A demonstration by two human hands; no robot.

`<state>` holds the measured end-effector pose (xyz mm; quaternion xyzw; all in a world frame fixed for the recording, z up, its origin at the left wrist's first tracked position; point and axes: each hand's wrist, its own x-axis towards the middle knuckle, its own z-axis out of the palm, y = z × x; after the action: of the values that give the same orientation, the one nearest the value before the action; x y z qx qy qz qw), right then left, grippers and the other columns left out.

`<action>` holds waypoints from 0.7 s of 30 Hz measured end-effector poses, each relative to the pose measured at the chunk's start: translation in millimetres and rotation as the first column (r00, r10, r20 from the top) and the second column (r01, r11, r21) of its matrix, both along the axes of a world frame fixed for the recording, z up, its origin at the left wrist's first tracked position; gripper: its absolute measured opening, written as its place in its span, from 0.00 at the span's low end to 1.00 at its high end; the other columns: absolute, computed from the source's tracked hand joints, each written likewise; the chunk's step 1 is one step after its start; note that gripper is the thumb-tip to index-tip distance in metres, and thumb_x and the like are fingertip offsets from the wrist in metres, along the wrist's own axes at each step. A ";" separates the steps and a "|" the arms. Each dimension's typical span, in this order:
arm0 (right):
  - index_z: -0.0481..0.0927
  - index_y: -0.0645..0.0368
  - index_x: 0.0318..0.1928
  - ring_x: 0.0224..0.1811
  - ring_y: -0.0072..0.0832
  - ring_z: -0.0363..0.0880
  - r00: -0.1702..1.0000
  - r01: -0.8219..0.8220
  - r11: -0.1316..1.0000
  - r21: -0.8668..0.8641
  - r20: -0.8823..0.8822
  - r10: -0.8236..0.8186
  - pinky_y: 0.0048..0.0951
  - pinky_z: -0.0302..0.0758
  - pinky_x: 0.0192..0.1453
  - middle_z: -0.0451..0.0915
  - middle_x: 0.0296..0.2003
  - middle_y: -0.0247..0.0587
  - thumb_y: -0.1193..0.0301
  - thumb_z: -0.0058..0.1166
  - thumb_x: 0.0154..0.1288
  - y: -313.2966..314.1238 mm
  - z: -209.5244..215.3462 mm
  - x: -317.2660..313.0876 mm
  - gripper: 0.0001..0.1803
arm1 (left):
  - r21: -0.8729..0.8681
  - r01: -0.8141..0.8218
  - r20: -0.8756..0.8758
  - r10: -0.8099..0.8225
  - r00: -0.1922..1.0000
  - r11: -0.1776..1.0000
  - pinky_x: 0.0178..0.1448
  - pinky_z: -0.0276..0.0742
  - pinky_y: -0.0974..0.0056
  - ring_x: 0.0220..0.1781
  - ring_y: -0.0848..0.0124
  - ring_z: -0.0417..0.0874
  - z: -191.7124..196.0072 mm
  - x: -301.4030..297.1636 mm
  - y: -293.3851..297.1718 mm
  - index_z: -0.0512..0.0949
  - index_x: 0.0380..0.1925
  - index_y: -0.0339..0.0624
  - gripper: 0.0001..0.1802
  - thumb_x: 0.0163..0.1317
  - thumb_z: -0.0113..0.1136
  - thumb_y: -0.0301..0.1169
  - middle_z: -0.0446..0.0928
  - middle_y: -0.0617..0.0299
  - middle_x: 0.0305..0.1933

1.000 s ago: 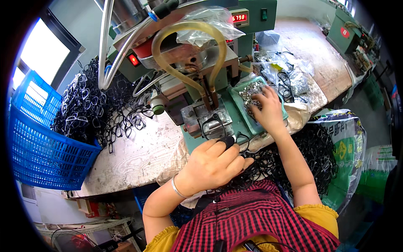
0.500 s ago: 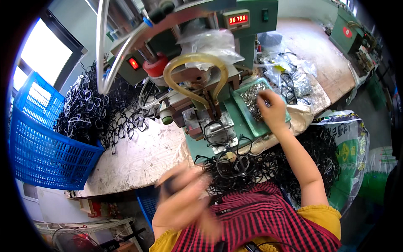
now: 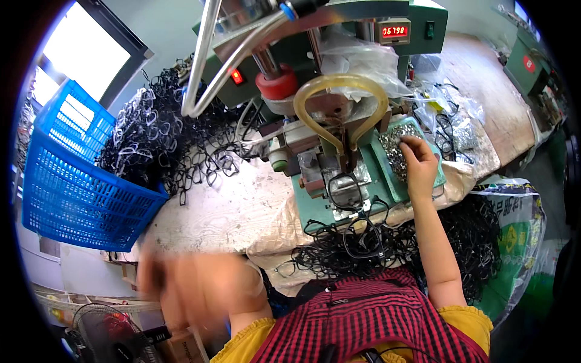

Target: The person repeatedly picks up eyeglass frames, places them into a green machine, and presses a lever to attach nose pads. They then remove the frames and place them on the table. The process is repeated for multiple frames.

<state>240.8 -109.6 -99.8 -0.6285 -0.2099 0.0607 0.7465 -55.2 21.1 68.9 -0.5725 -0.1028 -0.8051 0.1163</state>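
Observation:
My right hand (image 3: 420, 162) is over a green tray (image 3: 396, 192) of small shiny metal parts (image 3: 394, 148), thumb and fingertips pinched together at the parts. What they pinch, if anything, is too small to make out. Smeared by motion, my left hand (image 3: 203, 287) is at the lower left, off the front edge of the table; its fingers cannot be read. A black glasses frame (image 3: 345, 192) sits at the work point of a green press machine (image 3: 315, 209), below a curved yellowish tube (image 3: 342, 81). In front, another dark frame (image 3: 363, 237) lies over a heap of glasses frames (image 3: 327, 251).
Blue plastic baskets (image 3: 91, 196) stand at the left, beside a large pile of black frames (image 3: 160, 130). Plastic bags (image 3: 465, 136) lie behind the tray. At the right is a printed sack (image 3: 514, 236). A fan (image 3: 112, 336) stands low at the left.
My left hand has swung left, away from the heap of frames. My right hand stays at the tray with its fingertips pinched. The whole view has shifted, moving the machine rightward in the picture.

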 end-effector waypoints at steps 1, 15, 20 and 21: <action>0.86 0.63 0.45 0.41 0.18 0.81 1.000 0.005 1.000 -0.020 0.023 -0.004 0.21 0.75 0.49 0.86 0.39 0.32 0.76 0.63 0.66 -0.9 0.7 -1.9 0.08 | -0.116 -0.217 -0.149 0.199 0.969 0.969 0.50 0.82 0.57 0.41 0.61 0.83 -13.8 4.1 42.0 0.78 0.42 0.27 0.24 0.79 0.38 0.38 0.81 0.51 0.44; 0.88 0.62 0.39 0.42 0.30 0.85 0.953 0.050 0.961 -0.273 0.302 0.037 0.30 0.77 0.51 0.87 0.38 0.41 0.79 0.63 0.59 -49.5 40.0 -33.4 0.07 | -0.286 -0.723 -0.946 -0.063 0.319 0.629 0.47 0.77 0.50 0.41 0.51 0.82 -225.1 -25.7 251.7 0.84 0.42 0.46 0.15 0.55 0.57 0.23 0.83 0.53 0.39; 0.86 0.63 0.44 0.41 0.37 0.85 0.839 -0.225 0.960 -0.167 0.467 0.278 0.33 0.78 0.49 0.86 0.38 0.45 0.78 0.65 0.56 1.5 85.0 -56.1 0.14 | -0.536 -0.592 -0.829 -0.240 0.506 0.602 0.45 0.76 0.52 0.41 0.53 0.81 -191.8 -55.7 182.2 0.81 0.37 0.42 0.10 0.54 0.65 0.24 0.77 0.54 0.42; 0.84 0.64 0.48 0.41 0.35 0.85 0.876 -0.220 0.969 -0.112 0.414 0.247 0.33 0.78 0.49 0.86 0.39 0.46 0.77 0.66 0.56 11.2 76.7 -60.6 0.17 | -0.577 -0.490 -0.771 -0.238 0.591 0.653 0.46 0.76 0.52 0.40 0.54 0.80 -191.4 -58.8 179.1 0.81 0.36 0.41 0.09 0.54 0.65 0.24 0.76 0.54 0.42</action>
<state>180.2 -98.4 -23.2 -0.6195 -0.4394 0.0183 0.6502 -114.0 200.3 -122.5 -0.8516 -0.4042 -0.3322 -0.0320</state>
